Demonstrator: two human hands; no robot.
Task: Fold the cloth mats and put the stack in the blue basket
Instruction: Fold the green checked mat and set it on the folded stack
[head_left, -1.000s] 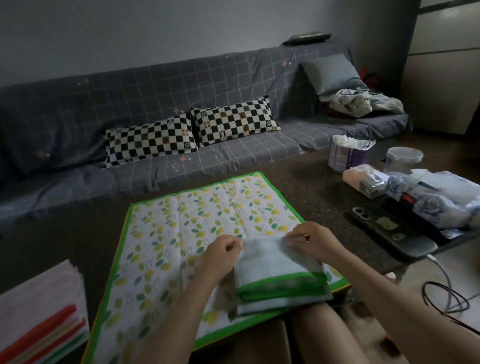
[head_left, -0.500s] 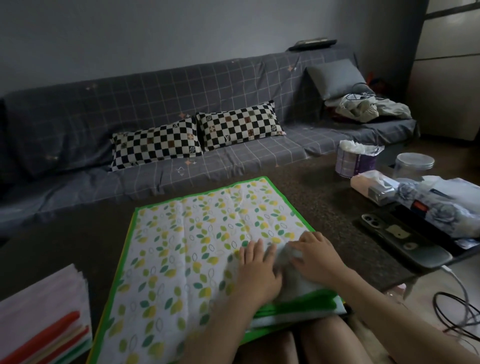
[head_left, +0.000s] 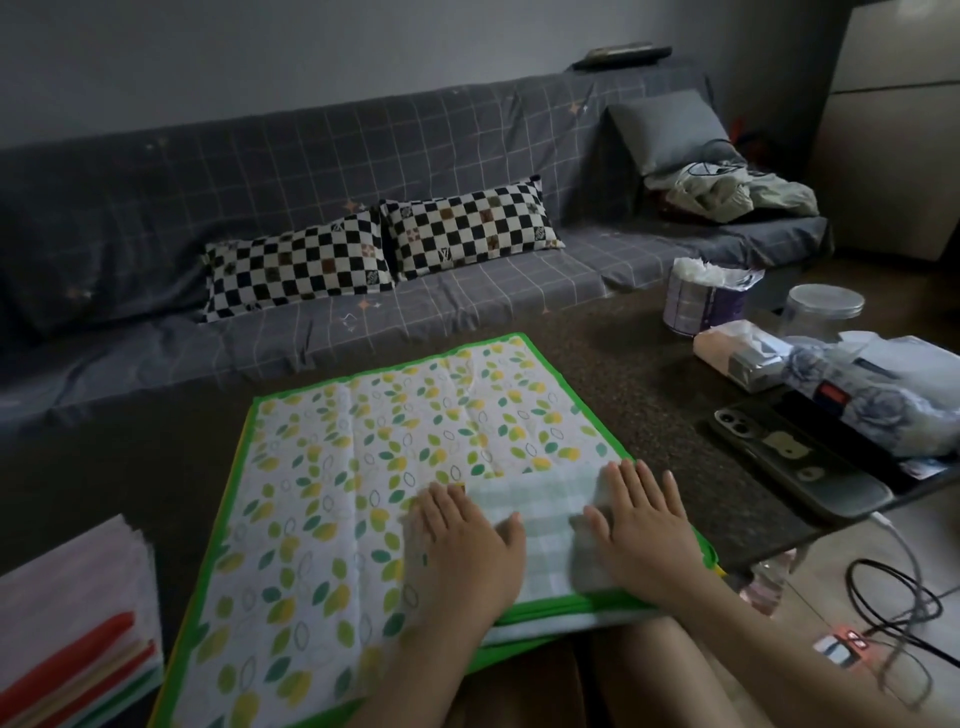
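Both hands have spread apart and gone flat since half a second ago, when they lay close together over the folded mat's middle. Now the left hand (head_left: 465, 551) presses the left side of the folded mat (head_left: 545, 540) with fingers straight, gripping nothing, and the right hand (head_left: 644, 530) does the same on its right side. That folded mat sits at the near right corner of the open leaf-print mat (head_left: 374, 467), which lies spread across the desk (head_left: 623, 364). A stack of sheets with coloured edges (head_left: 72, 613) lies at the near left. To the right sit a phone (head_left: 795, 457) and tissue packs (head_left: 737, 348); a sofa (head_left: 260, 208) stands beyond.

One risk: the layers may spring open once the pressure comes off, since the fabric looks padded. The bundle also overhangs the near desk edge and could slide off onto the lap. No blue basket is in view.
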